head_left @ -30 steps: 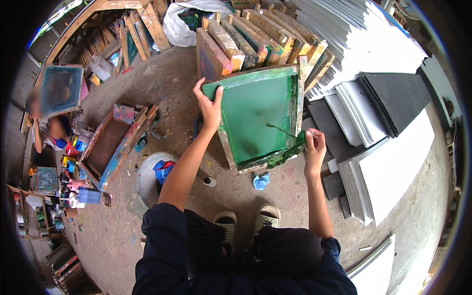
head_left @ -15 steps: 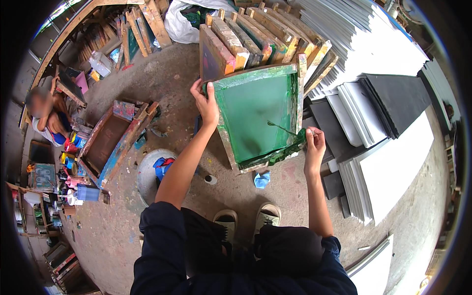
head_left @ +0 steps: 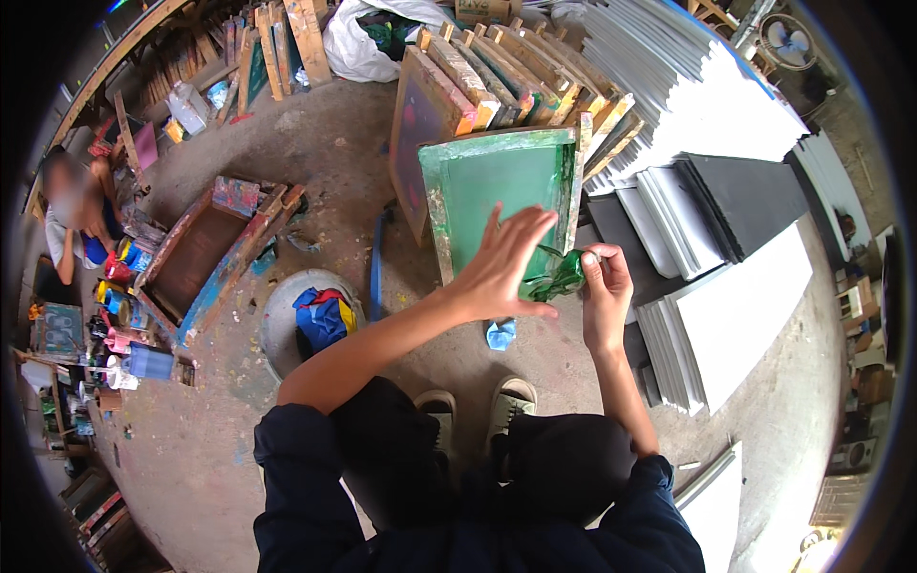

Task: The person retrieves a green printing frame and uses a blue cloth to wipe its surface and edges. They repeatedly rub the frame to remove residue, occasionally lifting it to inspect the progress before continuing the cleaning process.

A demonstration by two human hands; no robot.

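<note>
A wooden screen-printing frame with green mesh (head_left: 487,181) leans upright in front of me against a row of similar frames. In front of its lower part hovers my left hand (head_left: 503,265), fingers spread and holding nothing. My right hand (head_left: 605,277), beside the frame's lower right corner, pinches a crumpled strip of shiny green tape or film (head_left: 562,274). The strip's far end is partly hidden behind my left hand, and I cannot tell whether it still touches the frame.
More wooden frames (head_left: 516,72) stand stacked behind. White and black sheets (head_left: 735,296) lie at the right. A white bucket with coloured scraps (head_left: 275,329) and a red-and-blue frame (head_left: 215,258) are at the left. A blue scrap (head_left: 501,334) lies before my shoes. Another person (head_left: 76,205) sits far left.
My left hand has let go of the frame's upper left edge and moved right and down toward the green strip. The strip is now bunched near my right hand, off the frame's bottom edge.
</note>
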